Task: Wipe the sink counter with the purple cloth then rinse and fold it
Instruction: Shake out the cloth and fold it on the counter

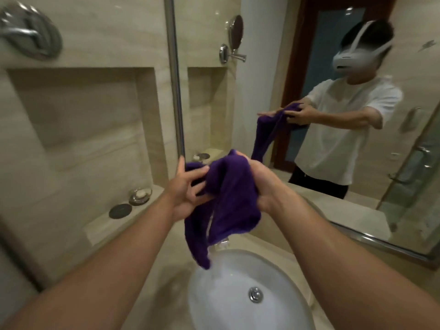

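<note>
I see a purple cloth (228,194) that looks soft and fuzzy, not shiny at all. The sink (228,291) is white, smooth and glossy, with a shiny metal drain (256,294) in it. The counter (152,279) is pale stone with faint streaks, polished smooth. The wall tiles (95,129) look like that stone too and gleam a little. The mirror (333,91) is clear glass with a bright metal edge.

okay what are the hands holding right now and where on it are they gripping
Both hold the purple cloth above the sink. The left hand pinches its upper left edge; the right hand grips the bunched upper right side. The rest hangs down.
</note>
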